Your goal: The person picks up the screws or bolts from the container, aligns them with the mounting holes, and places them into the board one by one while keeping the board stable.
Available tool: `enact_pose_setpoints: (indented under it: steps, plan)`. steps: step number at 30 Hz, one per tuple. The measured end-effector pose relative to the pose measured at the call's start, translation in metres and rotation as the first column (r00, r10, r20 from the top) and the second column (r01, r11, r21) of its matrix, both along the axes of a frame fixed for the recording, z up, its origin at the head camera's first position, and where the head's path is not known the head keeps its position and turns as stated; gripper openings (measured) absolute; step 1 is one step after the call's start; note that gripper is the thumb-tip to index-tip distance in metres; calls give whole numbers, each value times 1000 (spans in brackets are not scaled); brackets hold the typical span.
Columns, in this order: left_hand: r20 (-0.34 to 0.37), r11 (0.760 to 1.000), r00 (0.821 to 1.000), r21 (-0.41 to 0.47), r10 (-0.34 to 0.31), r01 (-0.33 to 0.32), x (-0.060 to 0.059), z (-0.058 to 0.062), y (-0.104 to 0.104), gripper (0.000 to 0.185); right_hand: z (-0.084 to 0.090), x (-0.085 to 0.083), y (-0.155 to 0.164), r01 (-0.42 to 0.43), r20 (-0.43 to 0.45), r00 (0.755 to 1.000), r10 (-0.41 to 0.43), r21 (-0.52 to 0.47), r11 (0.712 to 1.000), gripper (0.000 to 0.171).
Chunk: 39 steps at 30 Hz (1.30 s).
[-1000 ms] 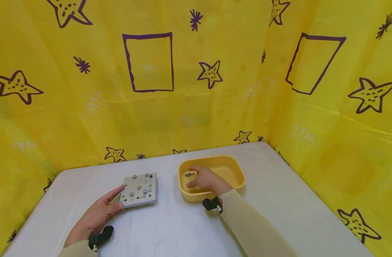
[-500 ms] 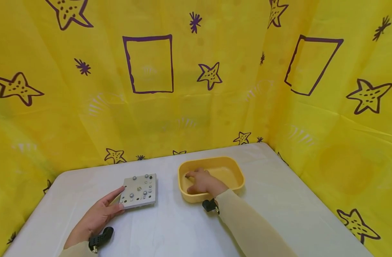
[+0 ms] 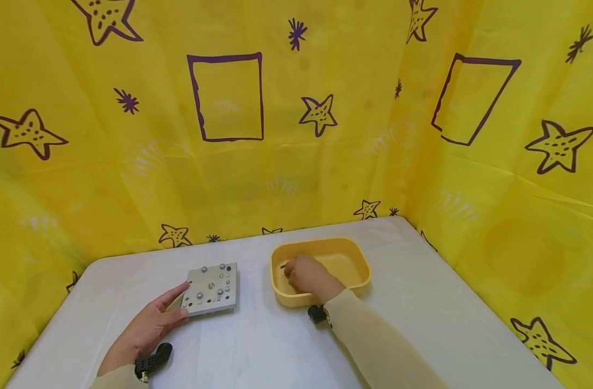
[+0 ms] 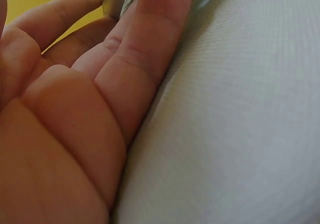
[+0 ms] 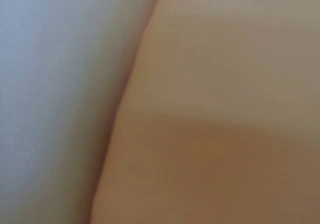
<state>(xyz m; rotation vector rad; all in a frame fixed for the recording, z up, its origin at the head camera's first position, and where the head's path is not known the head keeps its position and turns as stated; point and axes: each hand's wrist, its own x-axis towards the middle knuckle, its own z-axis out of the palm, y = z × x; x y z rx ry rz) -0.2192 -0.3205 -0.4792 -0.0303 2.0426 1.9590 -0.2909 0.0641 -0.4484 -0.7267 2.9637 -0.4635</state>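
Your left hand [image 3: 147,327] grasps the metal plate [image 3: 211,289] at its 8 o'clock corner, low at the white desk [image 3: 262,356]. At the plate's 3 o'clock, your right hand [image 3: 308,275] dips inside the yellow bin [image 3: 346,261], fingers bent; whether they pinch anything cannot be told. A small dark piece [image 3: 283,266] shows at their 10 o'clock.

I log left hand [image 3: 152,322] and right hand [image 3: 312,276] bare; plain beige sleeves [image 3: 374,335]; black wrist units [image 3: 155,359], small metallic fittings [image 3: 144,377].
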Motion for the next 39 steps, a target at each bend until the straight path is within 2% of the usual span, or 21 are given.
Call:
enact_pose_setpoints:
  steps: [7,15,19,22,23,24,25,27,29,30,32,35,37,39]
  plan:
    - [-5,1000,1000,2,-13,13,0,-1,0,80,-1,-2,-2,9,4,1000,-10,43,999,11]
    - [-6,1000,1000,8,-16,16,-2,2,0,80,1,-2,-4,61,49,997,-62,22,998,8]
    - [-5,1000,1000,12,-15,15,-2,4,1,80,2,-3,1,78,68,995,-75,-43,996,15]
    - [2,1000,1000,15,-10,10,-1,3,1,80,7,-3,7,100,127,989,-78,-180,979,22]
    - [4,1000,1000,12,-8,8,-1,3,1,80,9,-2,9,119,172,982,-77,-249,961,24]
    - [3,1000,1000,10,-8,8,0,3,1,80,13,-1,11,149,233,970,-73,-333,931,25]
    - [0,1000,1000,8,-9,9,0,3,1,80,16,0,12,194,297,952,-71,-409,892,26]
    - [0,1000,1000,5,-3,3,0,3,1,80,23,1,13,290,408,911,-60,-532,795,28]
    - [0,1000,1000,0,-1,1,0,4,1,80,28,1,12,384,497,866,-50,-599,703,29]
    - [1,1000,1000,2,-2,2,0,4,1,80,30,0,11,411,519,854,-46,-617,672,29]
    - [4,1000,1000,6,0,0,0,4,1,80,32,-1,7,438,534,844,-42,-642,629,28]
    - [4,1000,1000,14,-4,4,0,4,1,80,35,-1,-3,448,535,845,-19,-687,572,25]
    - [3,1000,1000,17,-3,3,0,3,2,79,38,0,-11,437,524,852,3,-715,545,23]
    - [3,1000,1000,19,-5,4,0,3,2,79,41,2,-20,416,508,861,27,-733,538,21]
